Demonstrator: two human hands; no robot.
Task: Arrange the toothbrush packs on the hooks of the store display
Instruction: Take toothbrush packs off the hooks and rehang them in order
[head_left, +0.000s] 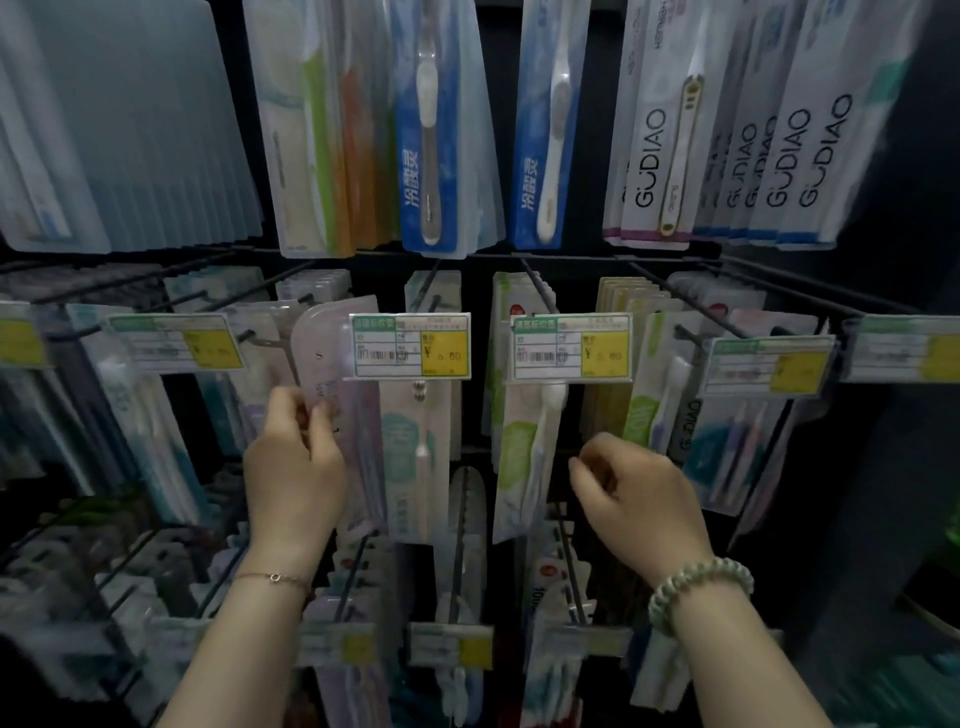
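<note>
Fingers (317, 415) of the left hand (293, 467) curl round the edge of a pale pink toothbrush pack (332, 353) and pinch it, just left of the frame's centre. The pack is tilted, and its rounded top rises beside a yellow-and-white price tag (410, 345). I cannot tell whether its top is on a hook. The right hand (639, 499) is lower and right of centre, with its fingers (587, 467) curled in toward the palm and nothing visible in them. It is just beside a green-and-white pack (524, 447) that hangs under a second price tag (571, 348) on a black hook (537, 291). A thin chain bracelet (272, 577) circles the left wrist and a pale bead bracelet (701, 584) the right. White GUDIAO packs (660, 156) hang at the upper right.
</note>
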